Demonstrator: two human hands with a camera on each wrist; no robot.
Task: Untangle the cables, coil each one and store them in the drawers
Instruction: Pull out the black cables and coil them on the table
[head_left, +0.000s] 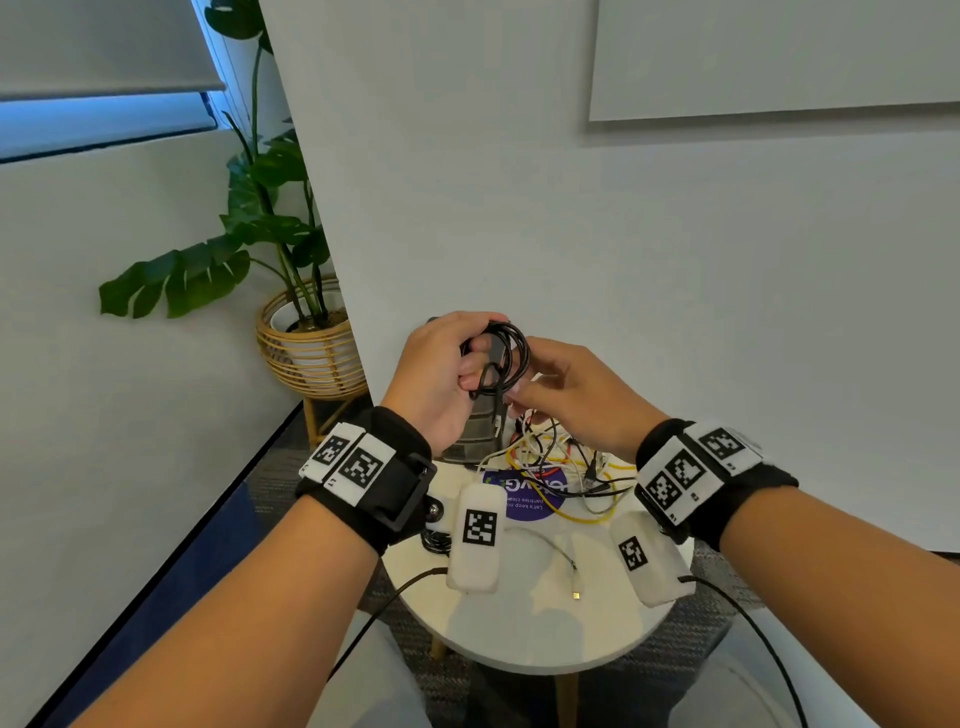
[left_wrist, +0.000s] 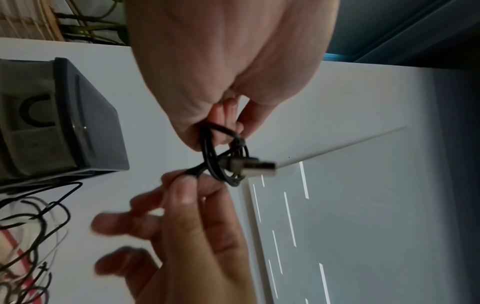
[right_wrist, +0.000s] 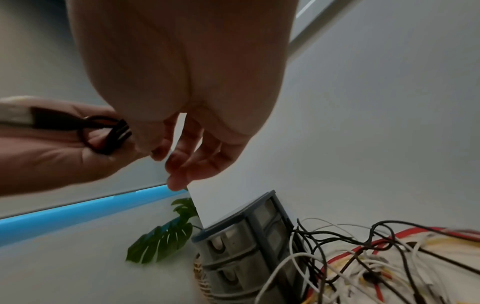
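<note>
My left hand (head_left: 475, 358) grips a small coil of black cable (head_left: 511, 358) above the table. The coil (left_wrist: 223, 164) hangs from its curled fingers, and a USB plug (left_wrist: 258, 167) sticks out of it. My right hand (head_left: 519, 396) pinches the cable's loose end beside the coil between thumb and forefinger (left_wrist: 187, 185); the other fingers are spread. Below the hands stands a grey drawer unit (head_left: 478, 436) with its drawers closed (right_wrist: 233, 253). A tangle of black, white, yellow and red cables (head_left: 561, 467) lies to its right.
The round white table (head_left: 519, 639) stands against a white wall panel. A white cable with a gold plug (head_left: 575, 595) lies near its front edge. A purple sticker (head_left: 530, 501) shows under the tangle. A potted plant in a wicker stand (head_left: 306, 338) is at the left.
</note>
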